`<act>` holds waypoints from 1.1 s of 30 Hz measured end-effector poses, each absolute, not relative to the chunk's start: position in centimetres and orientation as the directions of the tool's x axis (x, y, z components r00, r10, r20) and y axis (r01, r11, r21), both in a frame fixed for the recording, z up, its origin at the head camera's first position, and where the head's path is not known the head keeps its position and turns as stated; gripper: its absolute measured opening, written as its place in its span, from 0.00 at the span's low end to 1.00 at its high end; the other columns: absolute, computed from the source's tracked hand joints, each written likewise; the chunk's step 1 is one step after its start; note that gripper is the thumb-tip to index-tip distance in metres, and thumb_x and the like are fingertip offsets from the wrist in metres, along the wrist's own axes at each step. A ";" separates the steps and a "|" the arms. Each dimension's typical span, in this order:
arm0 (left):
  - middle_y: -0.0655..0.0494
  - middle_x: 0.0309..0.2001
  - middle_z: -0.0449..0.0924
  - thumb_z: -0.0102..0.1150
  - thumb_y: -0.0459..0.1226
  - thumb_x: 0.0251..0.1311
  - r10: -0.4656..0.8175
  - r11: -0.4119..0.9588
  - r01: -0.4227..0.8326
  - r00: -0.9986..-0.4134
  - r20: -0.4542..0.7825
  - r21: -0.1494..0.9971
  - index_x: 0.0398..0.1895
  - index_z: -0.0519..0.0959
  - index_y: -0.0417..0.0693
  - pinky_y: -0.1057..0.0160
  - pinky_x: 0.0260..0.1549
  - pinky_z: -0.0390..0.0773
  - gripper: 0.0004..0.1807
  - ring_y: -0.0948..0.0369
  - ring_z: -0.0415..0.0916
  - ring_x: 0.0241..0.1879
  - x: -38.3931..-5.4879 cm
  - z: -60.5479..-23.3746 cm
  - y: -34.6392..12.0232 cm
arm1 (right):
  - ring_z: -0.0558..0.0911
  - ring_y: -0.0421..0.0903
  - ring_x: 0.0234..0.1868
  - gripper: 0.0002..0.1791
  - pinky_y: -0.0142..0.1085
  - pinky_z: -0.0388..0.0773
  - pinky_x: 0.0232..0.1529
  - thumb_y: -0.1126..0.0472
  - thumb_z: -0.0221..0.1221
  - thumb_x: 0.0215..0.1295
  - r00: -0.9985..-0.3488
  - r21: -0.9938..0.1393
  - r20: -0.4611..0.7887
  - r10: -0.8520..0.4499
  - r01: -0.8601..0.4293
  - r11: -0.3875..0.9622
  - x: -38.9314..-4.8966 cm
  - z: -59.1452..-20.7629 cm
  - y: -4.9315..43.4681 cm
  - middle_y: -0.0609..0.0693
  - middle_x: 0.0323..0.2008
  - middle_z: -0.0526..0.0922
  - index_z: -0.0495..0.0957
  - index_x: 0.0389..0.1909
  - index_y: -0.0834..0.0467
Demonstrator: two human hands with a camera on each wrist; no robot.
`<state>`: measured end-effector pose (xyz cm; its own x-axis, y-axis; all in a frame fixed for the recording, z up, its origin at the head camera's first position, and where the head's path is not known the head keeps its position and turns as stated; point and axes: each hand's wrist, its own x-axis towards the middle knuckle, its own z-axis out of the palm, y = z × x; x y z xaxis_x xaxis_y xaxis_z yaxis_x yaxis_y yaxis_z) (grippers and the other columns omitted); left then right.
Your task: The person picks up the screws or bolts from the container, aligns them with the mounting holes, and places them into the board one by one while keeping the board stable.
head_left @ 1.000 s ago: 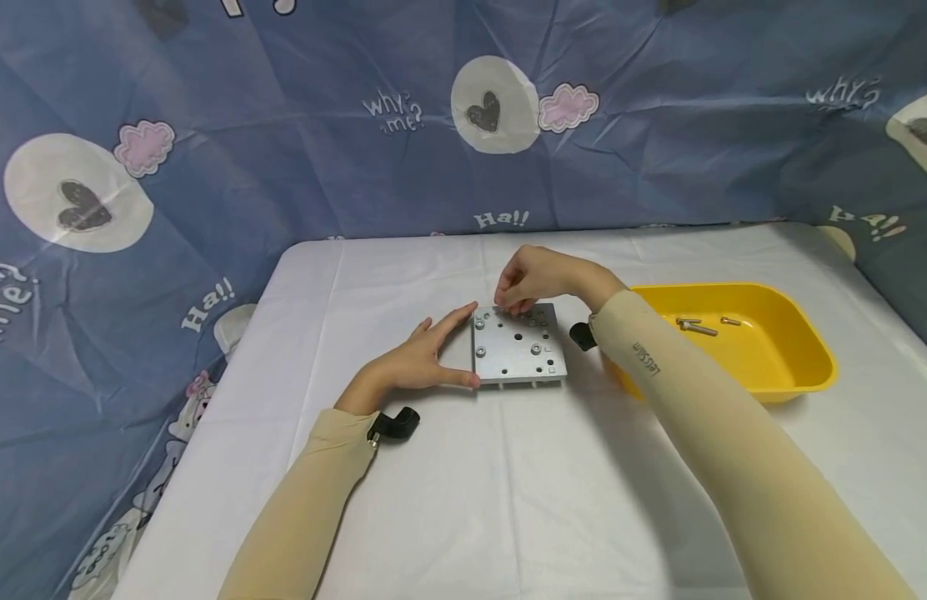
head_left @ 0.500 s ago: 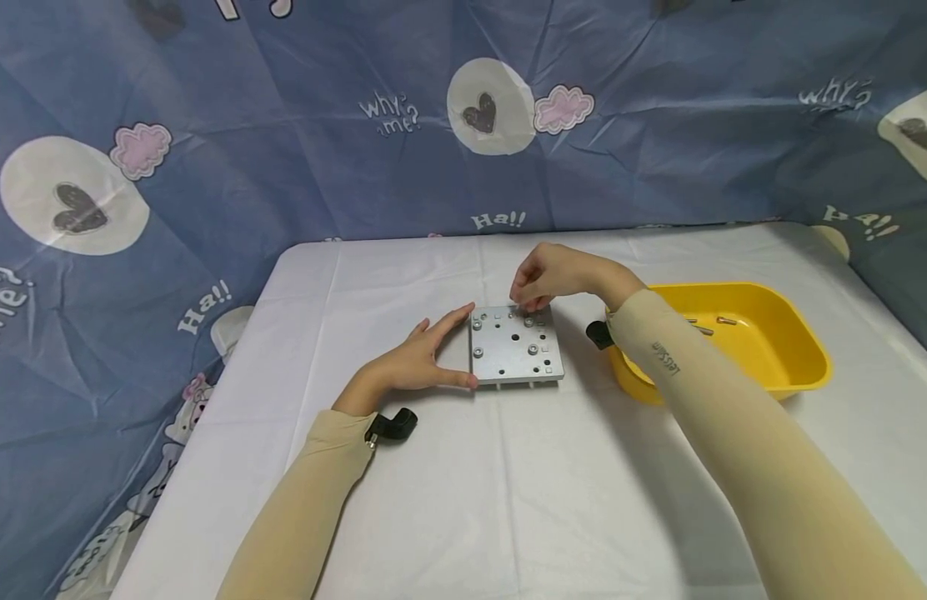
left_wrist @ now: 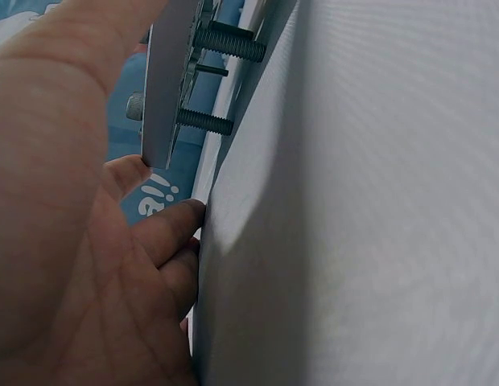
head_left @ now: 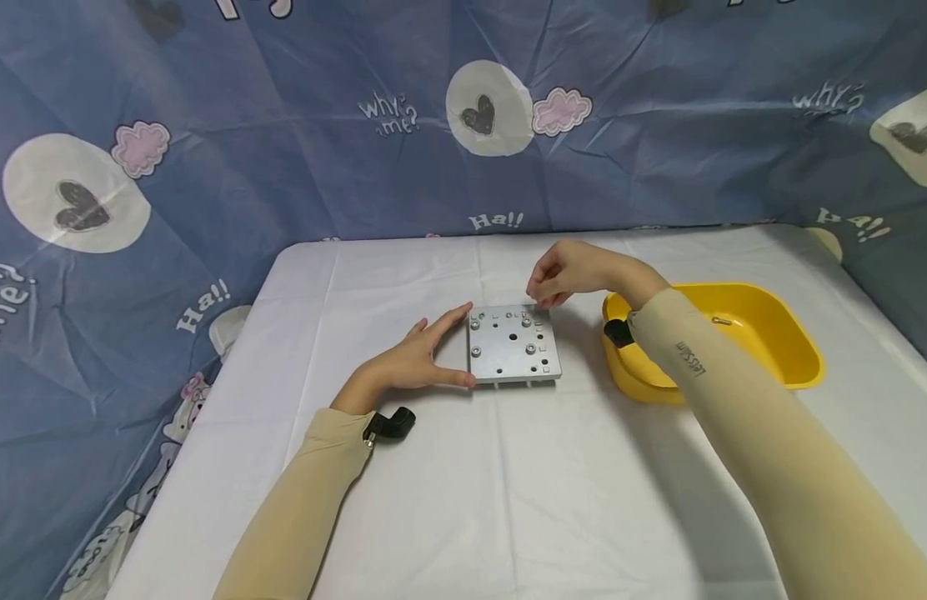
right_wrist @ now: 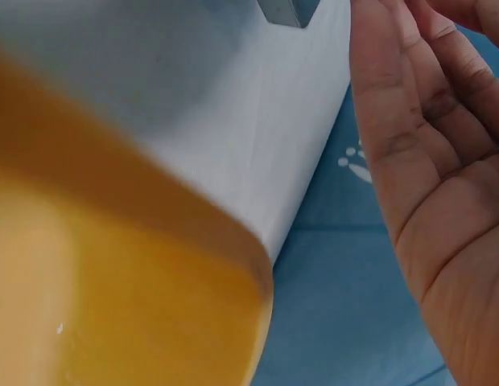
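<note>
A silver metal plate [head_left: 501, 343] with holes and several socket-head screws [head_left: 475, 352] lies on the white table. My left hand [head_left: 411, 362] grips its left side, index finger at the far corner and thumb at the near one. In the left wrist view threaded screw shanks [left_wrist: 204, 121] stick out beneath the plate, and a screw head shows above it. Bent at the fingers, my right hand [head_left: 572, 271] hovers over the plate's far right corner. Its fingertips lie outside the right wrist view; I cannot tell whether they pinch anything small.
A yellow tray [head_left: 779, 333] stands right of the plate, partly under the right forearm, with a small screw [head_left: 722, 321] visible inside. Its rim [right_wrist: 261, 257] comes close to the right wrist. A blue printed cloth [head_left: 306, 150] hangs behind the table.
My right hand has moved rightward along the plate's far edge, from near its middle to the far right corner. My left hand keeps its hold on the plate.
</note>
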<state>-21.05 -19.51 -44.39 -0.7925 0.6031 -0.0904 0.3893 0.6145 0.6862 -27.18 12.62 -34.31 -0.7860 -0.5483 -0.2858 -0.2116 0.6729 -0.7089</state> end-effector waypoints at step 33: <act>0.58 0.90 0.44 0.80 0.63 0.53 0.595 0.634 0.374 -0.795 -0.117 0.677 0.90 0.42 0.71 0.42 0.87 0.25 0.69 0.46 0.36 0.89 -20.9 -44.0 -19.5 | 0.86 0.45 0.37 0.14 0.33 0.90 0.44 0.60 0.67 0.75 -0.840 -0.682 -0.300 -0.452 -0.142 0.718 -25.8 -33.5 19.8 0.51 0.34 0.89 0.85 0.50 0.68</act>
